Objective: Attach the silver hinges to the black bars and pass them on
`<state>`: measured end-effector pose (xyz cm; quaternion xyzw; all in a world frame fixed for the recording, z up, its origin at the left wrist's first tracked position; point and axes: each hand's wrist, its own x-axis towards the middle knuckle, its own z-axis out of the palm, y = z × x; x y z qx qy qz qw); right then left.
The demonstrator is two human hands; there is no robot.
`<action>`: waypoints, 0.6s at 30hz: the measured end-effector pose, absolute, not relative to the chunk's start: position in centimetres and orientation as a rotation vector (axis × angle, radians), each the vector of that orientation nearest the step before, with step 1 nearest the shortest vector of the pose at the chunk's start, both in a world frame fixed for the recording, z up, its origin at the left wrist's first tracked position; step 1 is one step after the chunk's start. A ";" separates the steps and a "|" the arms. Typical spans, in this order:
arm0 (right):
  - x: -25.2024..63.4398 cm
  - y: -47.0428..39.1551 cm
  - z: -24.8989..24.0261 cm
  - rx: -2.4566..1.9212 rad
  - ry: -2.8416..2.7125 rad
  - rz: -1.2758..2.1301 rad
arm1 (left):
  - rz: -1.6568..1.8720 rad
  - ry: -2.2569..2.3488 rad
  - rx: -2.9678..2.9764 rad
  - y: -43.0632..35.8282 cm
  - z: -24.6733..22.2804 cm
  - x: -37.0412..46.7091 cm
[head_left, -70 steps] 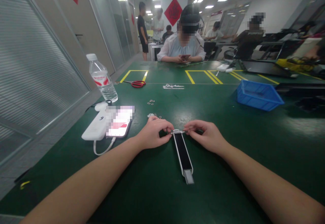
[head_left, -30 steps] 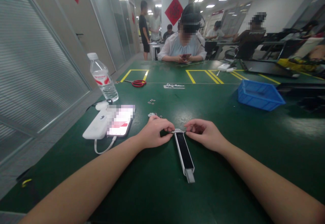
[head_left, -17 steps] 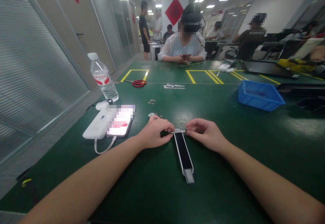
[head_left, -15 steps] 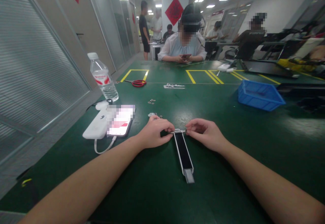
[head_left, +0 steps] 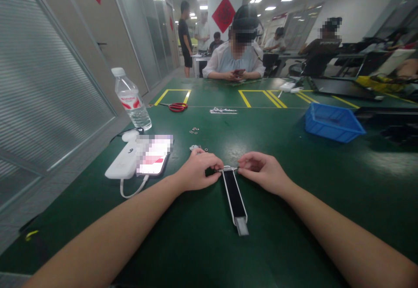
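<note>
A long narrow piece with a white frame and a black inner strip [head_left: 235, 194] lies on the green table, pointing toward me. A grey flat tab [head_left: 242, 227] sticks out of its near end. Across its far end runs a thin metal rod [head_left: 230, 169]. My left hand [head_left: 200, 171] pinches the rod's left end between thumb and fingers. At the right end, my right hand [head_left: 266, 172] is closed in a similar pinch. The fingertips hide both tips of the rod. Small grey parts [head_left: 195, 148] lie just beyond my left hand.
To the left are a white power bank [head_left: 122, 159], a cabled phone [head_left: 158, 155] and a water bottle [head_left: 132, 101]. Farther back lie red-handled scissors [head_left: 178, 107], small rings [head_left: 195, 129] and white pieces [head_left: 223, 111]. A blue bin [head_left: 335, 122] stands right. A person [head_left: 235, 61] sits opposite.
Almost nothing differs. The whole view has shifted very slightly, and both hands keep the same pinch at the far end of the piece.
</note>
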<state>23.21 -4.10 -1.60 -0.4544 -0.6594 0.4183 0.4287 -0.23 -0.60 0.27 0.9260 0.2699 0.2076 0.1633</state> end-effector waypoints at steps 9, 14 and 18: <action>23.3 -4.1 -1.7 -1.105 -1.642 1.092 | 0.604 0.764 2.630 -0.5 0.2 -0.2; 23.4 -4.1 -1.7 -1.108 -1.679 1.042 | 0.583 0.777 2.643 -0.6 0.3 -0.2; 23.3 -4.1 -1.7 -1.094 -1.698 1.009 | 0.584 0.772 2.653 -0.6 0.3 -0.2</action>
